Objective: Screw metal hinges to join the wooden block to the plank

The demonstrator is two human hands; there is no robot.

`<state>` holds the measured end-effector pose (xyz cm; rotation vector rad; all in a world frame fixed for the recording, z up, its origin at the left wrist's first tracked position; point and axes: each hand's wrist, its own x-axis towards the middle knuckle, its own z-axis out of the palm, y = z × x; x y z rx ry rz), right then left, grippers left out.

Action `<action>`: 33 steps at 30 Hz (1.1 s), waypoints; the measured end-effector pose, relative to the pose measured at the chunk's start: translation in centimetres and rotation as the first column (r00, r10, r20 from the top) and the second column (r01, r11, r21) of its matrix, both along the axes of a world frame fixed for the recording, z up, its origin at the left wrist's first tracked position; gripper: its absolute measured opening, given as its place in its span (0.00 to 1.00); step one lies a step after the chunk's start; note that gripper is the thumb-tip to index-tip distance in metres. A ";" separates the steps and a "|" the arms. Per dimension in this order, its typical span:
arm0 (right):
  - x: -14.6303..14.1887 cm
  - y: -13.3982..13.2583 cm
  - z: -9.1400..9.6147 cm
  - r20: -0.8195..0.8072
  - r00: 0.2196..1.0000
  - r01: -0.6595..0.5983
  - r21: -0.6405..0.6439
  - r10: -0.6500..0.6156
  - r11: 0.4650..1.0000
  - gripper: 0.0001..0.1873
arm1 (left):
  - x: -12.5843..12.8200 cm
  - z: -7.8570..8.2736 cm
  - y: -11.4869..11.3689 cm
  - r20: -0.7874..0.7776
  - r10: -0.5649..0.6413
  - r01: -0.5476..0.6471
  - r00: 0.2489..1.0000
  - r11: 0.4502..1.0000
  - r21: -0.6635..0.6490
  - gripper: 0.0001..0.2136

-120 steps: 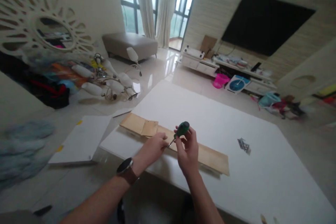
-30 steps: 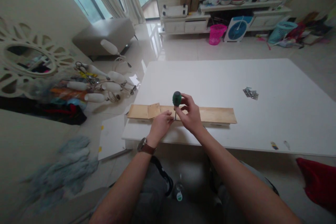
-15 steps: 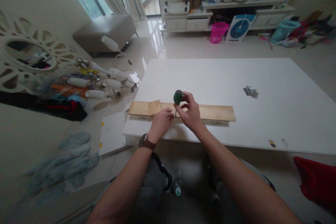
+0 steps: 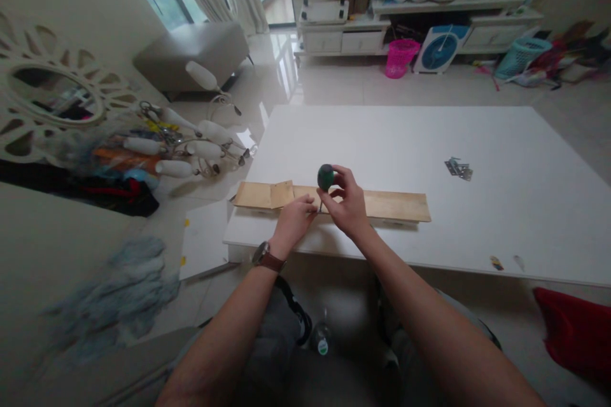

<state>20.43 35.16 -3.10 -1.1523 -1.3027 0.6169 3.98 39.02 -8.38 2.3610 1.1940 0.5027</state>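
A long wooden board (image 4: 396,205) lies across the near side of the white panel (image 4: 372,140), slightly raised off it. My right hand (image 4: 348,203) grips a screwdriver (image 4: 325,177) with a dark green handle, held upright with its shaft pointing down at the board's near edge. Beside the shaft, my left hand (image 4: 296,219) rests on that edge with its fingers pinched together; whatever they hold is too small to make out. A short wooden piece (image 4: 282,194) sits on the board, left of my hands.
Metal brackets (image 4: 459,168) lie in a pile on the panel's right side. Small items (image 4: 496,262) sit by its near right edge. A lamp with white shades (image 4: 205,150) and heaped things stand at left. A clear bottle (image 4: 321,338) is on the floor between my legs.
The screwdriver handle has tipped or turned very slightly in my right hand. Both hands stay at the same spot on the board; the view has shifted a little.
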 end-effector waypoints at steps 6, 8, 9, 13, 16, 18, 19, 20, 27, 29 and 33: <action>0.0 -0.1 -0.1 0.025 0.999 0.029 -0.012 -0.028 1.000 0.19 | 0.1 0.4 -0.2 -0.005 0.015 -0.016 1.000 1.000 -0.017 0.07; 0.0 -0.2 -0.1 0.013 1.000 0.003 -0.015 -0.003 1.000 0.20 | 0.1 0.5 -0.2 -0.006 0.020 -0.020 1.000 1.000 -0.017 0.07; 0.0 -0.2 -0.1 0.006 1.000 -0.014 -0.013 0.014 1.000 0.21 | 0.1 0.6 -0.3 -0.006 0.019 -0.019 1.000 1.000 -0.018 0.07; 0.0 -0.1 0.0 -0.017 0.999 -0.036 -0.004 0.036 0.999 0.24 | 0.1 0.5 -0.2 0.002 0.014 -0.014 1.000 1.000 -0.023 0.08; -0.1 0.0 -0.1 -0.007 1.000 0.013 -0.018 -0.013 1.000 0.23 | 0.1 0.4 -0.2 0.023 0.019 -0.018 1.000 0.999 -0.029 0.08; -0.1 0.0 -0.1 0.004 0.999 0.040 -0.030 -0.040 0.999 0.21 | 0.1 0.4 -0.2 0.017 0.019 -0.019 1.000 0.999 -0.028 0.08; -0.1 0.0 -0.2 0.004 0.999 0.046 -0.035 -0.046 0.998 0.20 | 0.1 0.4 -0.2 0.008 0.019 -0.018 1.000 0.999 -0.026 0.07; -0.1 0.0 -0.2 0.001 0.999 0.045 -0.038 -0.045 0.998 0.20 | 0.1 0.5 -0.2 -0.003 0.017 -0.017 1.000 1.000 -0.024 0.08; 0.0 -0.1 0.0 -0.017 0.998 -0.054 -0.022 0.053 0.998 0.24 | 0.2 0.7 -0.2 -0.025 0.013 -0.014 1.000 0.999 -0.033 0.09; 0.1 0.0 -0.1 0.000 1.000 -0.010 -0.024 0.010 1.000 0.24 | 0.2 0.6 -0.2 -0.019 0.018 -0.018 1.000 0.999 -0.036 0.09; 0.1 0.1 0.0 0.016 0.999 0.040 -0.037 -0.039 0.999 0.20 | 0.2 0.5 -0.2 -0.035 0.025 -0.026 0.999 0.999 -0.024 0.08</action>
